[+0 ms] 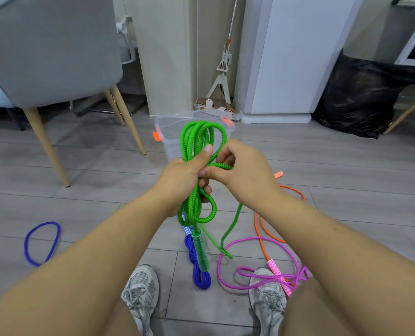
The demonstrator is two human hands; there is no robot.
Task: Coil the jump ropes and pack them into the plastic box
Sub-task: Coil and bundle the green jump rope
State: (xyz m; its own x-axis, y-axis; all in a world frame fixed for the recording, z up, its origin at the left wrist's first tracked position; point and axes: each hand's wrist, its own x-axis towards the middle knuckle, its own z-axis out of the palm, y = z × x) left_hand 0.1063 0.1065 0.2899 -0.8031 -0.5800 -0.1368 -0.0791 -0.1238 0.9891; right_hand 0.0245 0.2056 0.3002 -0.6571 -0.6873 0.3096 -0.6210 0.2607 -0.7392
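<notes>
Plastic box (pixel 169 144) upright | left hand (pixel 179 183), right hand (pixel 246 175) hold green rope (pixel 191 139)

The grey floor (pixel 347 178) carries a plastic box (pixel 171 144) at centre, a blue rope (pixel 201 280) lower centre, an orange rope (pixel 256 229) and a magenta rope (pixel 250 238) lower right.

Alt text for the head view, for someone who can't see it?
The left hand grips a coiled green jump rope while the right hand pinches a strand across it. A clear plastic box stands behind; a blue rope, a purple rope and an orange rope lie on the floor.
</notes>
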